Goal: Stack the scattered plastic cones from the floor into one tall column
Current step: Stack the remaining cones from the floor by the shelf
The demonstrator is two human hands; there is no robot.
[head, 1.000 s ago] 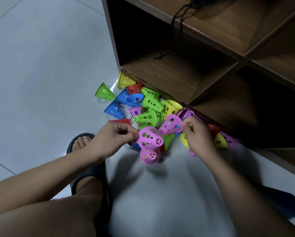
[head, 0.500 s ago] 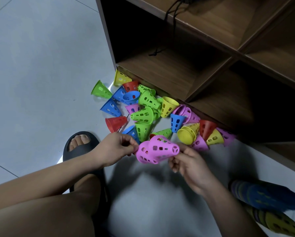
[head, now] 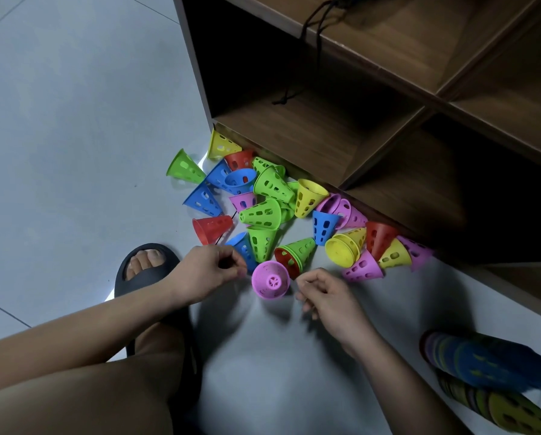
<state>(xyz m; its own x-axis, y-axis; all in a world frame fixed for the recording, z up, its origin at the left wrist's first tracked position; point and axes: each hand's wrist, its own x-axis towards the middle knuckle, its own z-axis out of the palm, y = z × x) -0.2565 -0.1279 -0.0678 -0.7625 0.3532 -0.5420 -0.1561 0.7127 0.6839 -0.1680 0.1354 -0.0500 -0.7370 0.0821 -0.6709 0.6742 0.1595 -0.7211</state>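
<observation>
Right now, the purple perforated plastic cone [head: 270, 279] stands on the pale tiled floor [head: 74, 120] between your hands, its small spoked top facing up at you. Your left hand [head: 206, 271] sits at its 9 o'clock with the fingers [head: 239, 269] curled in. Their tips meet the cone's rim, but you cannot tell from here whether they pinch it. Your right hand [head: 328, 299] lies at the cone's 4 o'clock, its fingers [head: 307, 281] loosely curled around nothing, with the forefinger tip just beside the rim.

From 10 to 2 o'clock of that cone spreads the heap of loose plastic cones [head: 272, 186] in green, blue, red, yellow and purple, most of them on their sides. Some hold others. A red cone [head: 284, 257] sits in the mouth of a green stack just at 12 o'clock, and the nested yellow cones [head: 344, 249] lie at 2 o'clock.

The heap runs along the foot of the brown wooden shelf unit [head: 372, 58]. Its bottom-left compartment [head: 294, 136] holds only the end of a thin black cord [head: 310, 29] that hangs down from the shelf above.

At 4 o'clock of the view, the long striped column of stacked cones [head: 488, 362] lies on the floor. Your foot in a black rubber slide sandal [head: 156, 274] rests at 9 o'clock, beside the left hand.
</observation>
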